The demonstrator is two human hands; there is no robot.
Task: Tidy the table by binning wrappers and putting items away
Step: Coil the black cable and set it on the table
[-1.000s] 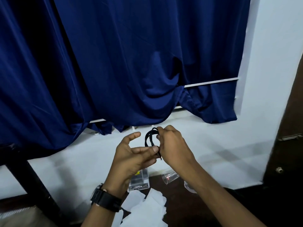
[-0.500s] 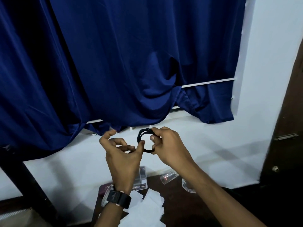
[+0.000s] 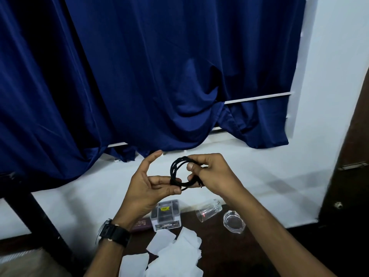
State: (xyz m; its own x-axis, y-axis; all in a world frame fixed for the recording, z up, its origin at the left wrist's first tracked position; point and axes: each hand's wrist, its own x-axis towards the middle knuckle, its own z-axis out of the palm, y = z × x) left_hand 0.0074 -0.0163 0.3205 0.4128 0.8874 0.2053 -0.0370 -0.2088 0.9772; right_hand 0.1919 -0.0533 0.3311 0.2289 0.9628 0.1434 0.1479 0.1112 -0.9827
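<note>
1. Above dark table (image 3: 229,254), w/ blue curtain (image 3: 139,76) behind: coiled black cable (image 3: 179,172) held up betw. both hands.
2. Left hand (image 3: 148,186): thumb + fingers pinch coil's lower edge, index raised.
3. Right hand (image 3: 211,172): fingers curled round coil's right side.
4. On table: white papers (image 3: 175,254), tipped glass (image 3: 208,211).

A single head-worn view looks forward and slightly down, close over both forearms. It faces a blue curtain (image 3: 139,76) and white wall (image 3: 329,96); the dark surface (image 3: 219,246) fills only the bottom edge.

Blue curtain (image 3: 139,76) against white wall (image 3: 329,96); perhaps a dark door (image 3: 351,176).
</note>
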